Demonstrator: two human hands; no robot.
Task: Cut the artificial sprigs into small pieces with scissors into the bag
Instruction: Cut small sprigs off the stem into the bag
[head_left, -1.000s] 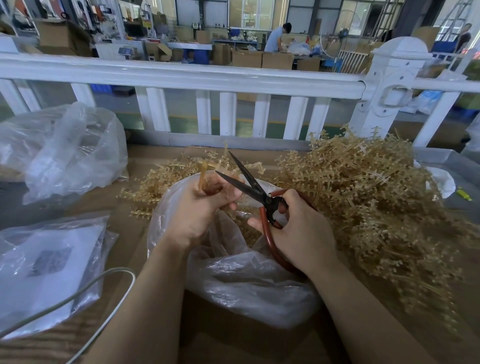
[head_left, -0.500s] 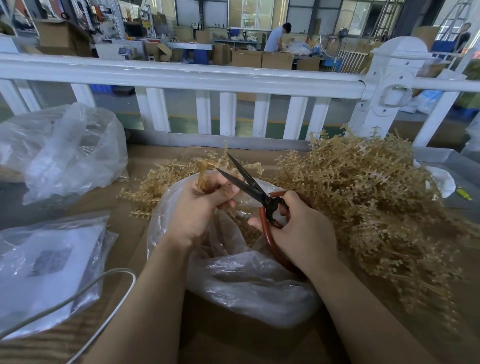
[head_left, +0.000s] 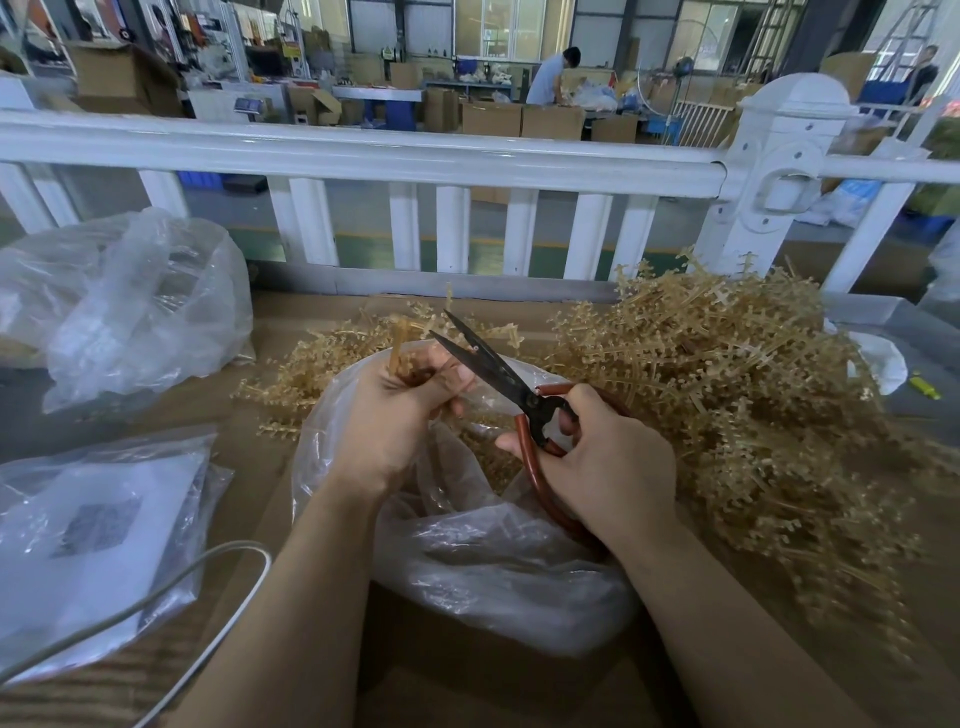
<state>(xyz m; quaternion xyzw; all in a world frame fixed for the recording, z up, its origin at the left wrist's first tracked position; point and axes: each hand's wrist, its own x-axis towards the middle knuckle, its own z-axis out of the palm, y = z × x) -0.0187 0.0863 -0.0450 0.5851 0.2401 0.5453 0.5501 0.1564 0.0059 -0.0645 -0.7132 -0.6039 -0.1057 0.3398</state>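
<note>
The left hand (head_left: 400, 426) pinches a sprig (head_left: 399, 349) above the open bag (head_left: 498, 561). The right hand (head_left: 597, 462) grips scissors (head_left: 498, 369), blades apart beside the sprig. A sprig pile (head_left: 737, 384) lies right.

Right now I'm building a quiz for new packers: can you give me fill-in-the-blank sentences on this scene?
1. The right hand grips the ____ by their red handles.
2. The blades stand ____.
3. The left hand holds a sprig stub over a clear plastic ____.
4. The big sprig pile lies to the person's ____.

Missing: scissors; open; bag; right
</note>
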